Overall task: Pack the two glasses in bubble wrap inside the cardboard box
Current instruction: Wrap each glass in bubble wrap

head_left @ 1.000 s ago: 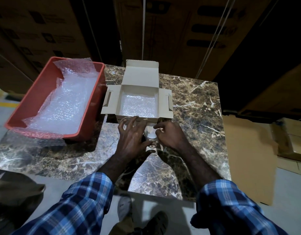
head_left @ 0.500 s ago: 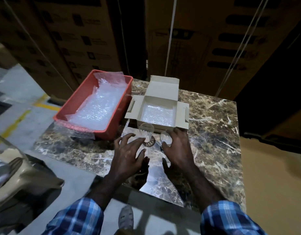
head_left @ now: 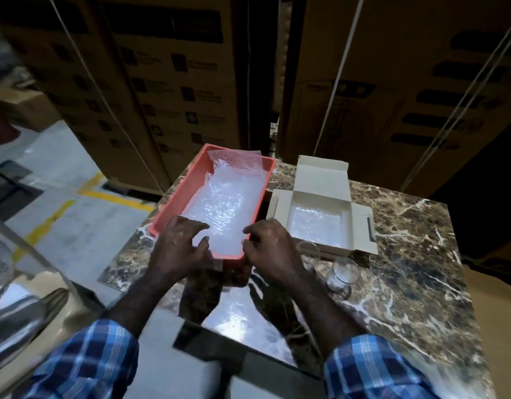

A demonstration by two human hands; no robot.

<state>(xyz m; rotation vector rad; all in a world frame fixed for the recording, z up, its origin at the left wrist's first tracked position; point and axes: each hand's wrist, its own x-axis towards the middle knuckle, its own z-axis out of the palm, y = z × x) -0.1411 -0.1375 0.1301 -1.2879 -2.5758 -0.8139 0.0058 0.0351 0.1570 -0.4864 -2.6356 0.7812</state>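
Two clear glasses stand on the marble table in front of the open cardboard box (head_left: 362,226): one (head_left: 342,273) in plain view, the other (head_left: 308,250) partly hidden behind my right hand. A bubble wrap sheet (head_left: 317,223) lines the box floor. Left of the box, a red tray (head_left: 176,209) holds more bubble wrap (head_left: 225,205), which hangs over its near rim. My left hand (head_left: 181,250) and right hand (head_left: 273,250) are at that near rim. Each pinches the sheet between fingers and thumb.
The marble table (head_left: 406,269) has bare surface to the right and in front of the glasses. Large stacked cartons (head_left: 191,82) rise right behind it. At the left lie a grey floor with yellow lines (head_left: 47,226) and a shiny metal object (head_left: 18,312).
Both hands left the glasses in front of the box and moved left to the near end of the red tray. The view swung left with them.
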